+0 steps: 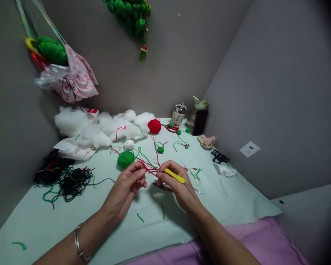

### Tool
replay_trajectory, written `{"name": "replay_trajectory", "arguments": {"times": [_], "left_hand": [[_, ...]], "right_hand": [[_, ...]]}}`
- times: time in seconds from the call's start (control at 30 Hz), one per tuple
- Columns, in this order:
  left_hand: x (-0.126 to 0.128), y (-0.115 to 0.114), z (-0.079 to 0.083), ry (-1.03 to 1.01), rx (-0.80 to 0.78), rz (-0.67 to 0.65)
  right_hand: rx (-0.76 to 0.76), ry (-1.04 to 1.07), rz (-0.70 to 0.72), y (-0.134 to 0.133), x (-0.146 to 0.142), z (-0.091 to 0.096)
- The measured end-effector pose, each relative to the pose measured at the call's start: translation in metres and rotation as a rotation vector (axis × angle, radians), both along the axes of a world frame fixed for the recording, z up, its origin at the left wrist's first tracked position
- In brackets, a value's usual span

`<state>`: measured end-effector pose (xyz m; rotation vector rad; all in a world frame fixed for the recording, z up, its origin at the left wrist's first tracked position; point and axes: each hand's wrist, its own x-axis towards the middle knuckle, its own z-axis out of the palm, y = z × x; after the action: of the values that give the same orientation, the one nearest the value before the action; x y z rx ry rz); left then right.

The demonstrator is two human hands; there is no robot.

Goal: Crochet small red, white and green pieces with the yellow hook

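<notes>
My left hand (128, 184) pinches a strand of red yarn (149, 168) between thumb and fingers just above the pale green table cover (71, 217). My right hand (179, 186) is closed on a yellow-handled crochet hook (174, 176), its tip at the red strand between the two hands. The strand runs back across the table to a red yarn ball (154, 126). A green yarn ball (125, 159) lies just beyond my left hand.
White stuffing (99, 127) is heaped at the back. A tangle of black yarn (68, 180) lies at left. A cup (178, 115), a bottle (200, 116) and red-handled scissors (172, 127) stand at the back right. Green yarn scraps dot the cover. Bags hang on the left wall.
</notes>
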<state>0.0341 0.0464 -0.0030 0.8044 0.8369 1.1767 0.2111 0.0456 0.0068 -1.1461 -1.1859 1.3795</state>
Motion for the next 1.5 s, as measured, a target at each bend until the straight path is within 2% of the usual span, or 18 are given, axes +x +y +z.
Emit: {"name": "replay_trajectory", "arguments": {"times": [0.23,0.5,0.9,1.23,1.5], "left_hand": [[-0.003,0.001,-0.001,0.172,0.109,-0.020],[0.000,0.003,-0.004,0.341,0.229,-0.051],[0.001,-0.001,0.002,0.393,0.265,-0.029],[-0.008,0.005,0.002,0.281,0.232,-0.219],[-0.008,0.006,0.000,0.367,0.271,-0.126]], "right_hand": [[0.006,-0.053,0.023,0.000,0.001,0.000],[0.057,-0.083,0.129,0.001,0.001,-0.003],[0.142,-0.127,0.066,-0.006,-0.001,-0.001],[0.201,-0.186,-0.019,-0.007,-0.003,0.000],[0.214,-0.189,0.017,-0.008,-0.002,-0.001]]}}
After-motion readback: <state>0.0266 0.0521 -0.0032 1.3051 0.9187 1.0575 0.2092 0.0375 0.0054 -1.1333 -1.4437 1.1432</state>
